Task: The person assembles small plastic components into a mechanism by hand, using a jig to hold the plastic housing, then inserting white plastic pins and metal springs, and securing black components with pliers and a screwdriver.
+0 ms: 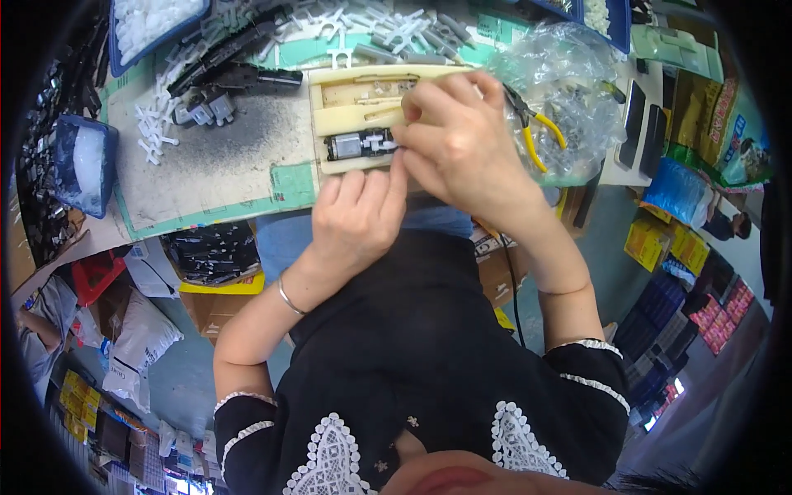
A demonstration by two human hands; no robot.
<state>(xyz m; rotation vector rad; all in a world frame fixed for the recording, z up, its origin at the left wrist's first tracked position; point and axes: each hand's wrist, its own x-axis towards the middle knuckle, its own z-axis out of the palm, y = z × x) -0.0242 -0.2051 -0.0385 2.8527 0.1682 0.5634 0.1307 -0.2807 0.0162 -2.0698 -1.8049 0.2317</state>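
Observation:
A small black housing (332, 148) with a silver motor (350, 145) and white plastic parts lies in the front slot of a pale yellow foam holder (334, 121). My right hand (466, 144) reaches over its right end, thumb and fingers pinched together. What they hold is hidden. From the near side my left hand (360, 216) comes up with fingers curled, its fingertips meeting the right ones at the housing's right end. Whatever sits between the left fingertips is too small to make out. Thin metal strips (384, 79) lie in the holder's back slot.
Yellow-handled pliers (536, 140) and a clear plastic bag (569, 99) are right of my right hand. White and grey plastic pieces (412, 35) pile up behind the holder. Black parts (239, 78) lie to the left, with a blue bin (87, 165) at the left edge.

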